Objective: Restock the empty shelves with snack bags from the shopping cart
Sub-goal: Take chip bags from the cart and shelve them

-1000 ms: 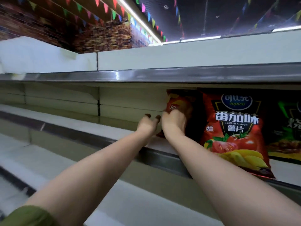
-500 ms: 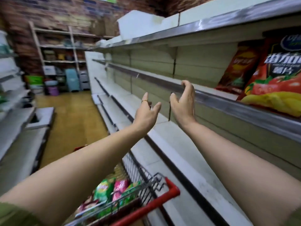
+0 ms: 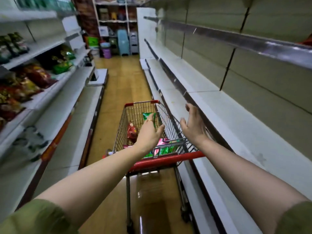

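A wire shopping cart [image 3: 135,114] with a red handle stands in the aisle below my arms. Inside it lie several snack bags: a red bag [image 3: 132,131], a green bag [image 3: 146,115] and pink and green bags [image 3: 164,147] near the handle. My left hand [image 3: 149,134] hovers open over the cart basket, holding nothing. Over the cart's right rim my right hand [image 3: 194,125] is also open and empty, fingers spread. The white shelves [image 3: 236,119] on the right hold nothing along their visible length.
Shelves on the left [image 3: 55,92] carry several red and green snack bags [image 3: 38,76]. The wooden floor aisle [image 3: 121,81] runs ahead to stacked plastic stools and bins [image 3: 123,42] at the far wall. A metal-edged upper shelf [image 3: 253,43] runs along the right.
My view has swung from the upper right shelf down to the aisle and cart. Both hands let go of the shelved chip bag and came down, open, over the cart.
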Demonstrator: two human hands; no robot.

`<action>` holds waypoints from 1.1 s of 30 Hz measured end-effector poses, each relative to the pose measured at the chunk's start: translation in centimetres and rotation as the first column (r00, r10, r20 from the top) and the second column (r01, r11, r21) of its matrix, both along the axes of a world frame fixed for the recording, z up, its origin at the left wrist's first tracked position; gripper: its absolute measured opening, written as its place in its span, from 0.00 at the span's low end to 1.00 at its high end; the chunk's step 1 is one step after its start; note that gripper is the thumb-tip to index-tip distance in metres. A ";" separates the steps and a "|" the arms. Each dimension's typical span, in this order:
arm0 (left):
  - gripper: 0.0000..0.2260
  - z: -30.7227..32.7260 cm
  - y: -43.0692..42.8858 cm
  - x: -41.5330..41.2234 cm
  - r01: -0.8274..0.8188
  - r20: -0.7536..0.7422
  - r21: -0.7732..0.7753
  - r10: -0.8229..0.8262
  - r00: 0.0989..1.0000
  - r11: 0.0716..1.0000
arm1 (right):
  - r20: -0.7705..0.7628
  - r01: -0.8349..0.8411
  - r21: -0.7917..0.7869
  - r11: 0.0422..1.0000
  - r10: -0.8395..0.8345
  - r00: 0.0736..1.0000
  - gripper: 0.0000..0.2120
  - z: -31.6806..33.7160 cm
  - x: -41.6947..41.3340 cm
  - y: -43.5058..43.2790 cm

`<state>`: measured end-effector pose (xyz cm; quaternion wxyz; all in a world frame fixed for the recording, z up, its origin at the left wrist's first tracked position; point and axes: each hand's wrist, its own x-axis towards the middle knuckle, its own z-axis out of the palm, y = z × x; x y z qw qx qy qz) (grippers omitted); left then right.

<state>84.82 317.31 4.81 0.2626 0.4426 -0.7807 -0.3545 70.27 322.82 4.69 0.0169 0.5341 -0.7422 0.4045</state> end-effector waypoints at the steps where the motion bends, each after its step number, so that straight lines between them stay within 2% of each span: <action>1: 0.31 -1.4 0.1 0.7 -0.006 0.033 0.015 0.005 0.999 1.000 | 0.004 -0.020 0.052 0.998 0.020 1.000 0.22 -1.2 0.3 0.2; 5: 0.33 -6.2 0.2 3.2 -0.015 0.155 0.037 0.009 0.988 0.999 | 0.024 -0.050 0.290 0.956 0.045 0.999 0.25 -5.5 1.2 1.1; 8: 0.38 -8.9 -0.2 4.6 -0.017 0.254 0.124 -0.016 0.967 0.992 | 0.056 -0.098 0.438 0.893 0.082 0.995 0.28 -7.9 1.6 1.6; 12: 0.43 -11.5 -1.0 5.7 0.052 0.446 0.030 -0.060 0.893 0.998 | 0.019 -0.141 0.597 0.790 0.162 0.987 0.31 -10.3 1.5 1.6; 15: 0.43 -12.3 -1.6 6.0 0.126 0.594 -0.081 -0.053 0.803 0.989 | -0.054 -0.135 0.642 0.755 0.221 0.974 0.29 -11.0 0.9 1.4; 18: 0.33 -12.5 -2.4 6.3 0.270 0.697 -0.165 -0.081 0.712 0.949 | -0.264 -0.116 0.716 0.688 0.421 0.868 0.26 -11.2 0.3 0.8; 20: 0.30 -12.7 -2.6 6.5 0.346 0.746 -0.221 -0.070 0.662 0.912 | -0.331 -0.060 0.743 0.667 0.444 0.832 0.20 -11.3 0.1 0.1; 23: 0.30 -13.1 -3.3 6.4 0.378 0.748 -0.285 -0.042 0.662 0.881 | -0.399 0.014 0.753 0.658 0.439 0.805 0.16 -11.8 -0.1 -1.2; 33: 0.32 -13.5 -12.1 3.4 0.369 0.740 -0.317 -0.016 0.672 0.874 | -0.415 0.017 0.729 0.685 0.422 0.806 0.16 -12.1 -2.9 -9.8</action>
